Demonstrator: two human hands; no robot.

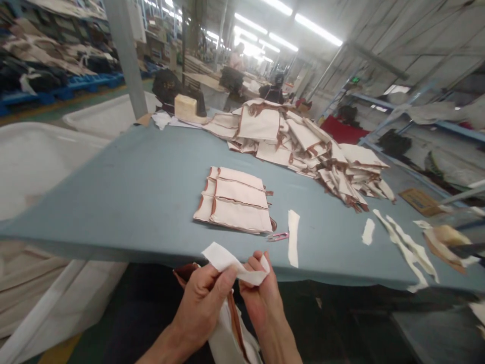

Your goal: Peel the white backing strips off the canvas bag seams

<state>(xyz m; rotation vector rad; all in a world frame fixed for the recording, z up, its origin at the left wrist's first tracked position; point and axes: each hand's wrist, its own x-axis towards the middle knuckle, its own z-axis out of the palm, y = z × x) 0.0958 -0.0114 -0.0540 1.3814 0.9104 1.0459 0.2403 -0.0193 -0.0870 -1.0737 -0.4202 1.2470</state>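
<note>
Between my two hands a white fabric strip (222, 257) is held just off the table's front edge. My left hand (202, 298) pinches it between thumb and fingers, and its free end sticks out to the upper left. The fingers of my right hand (263, 293) are curled with the other end looped over them. Below my hands hangs a cream cloth piece with brown trim (227, 331), partly hidden by them. In front lies a neat stack of cream pieces with brown edging (240, 194). Pink-handled thread snips (278, 236) rest beside it.
The blue-grey table (132, 187) bears a big heap of cream pieces (261, 124) at the back. Another white strip (293, 237) lies right of the snips, with more scraps (401, 242) farther right. A metal post (129, 55) rises at the far left corner, near white bins (38, 162).
</note>
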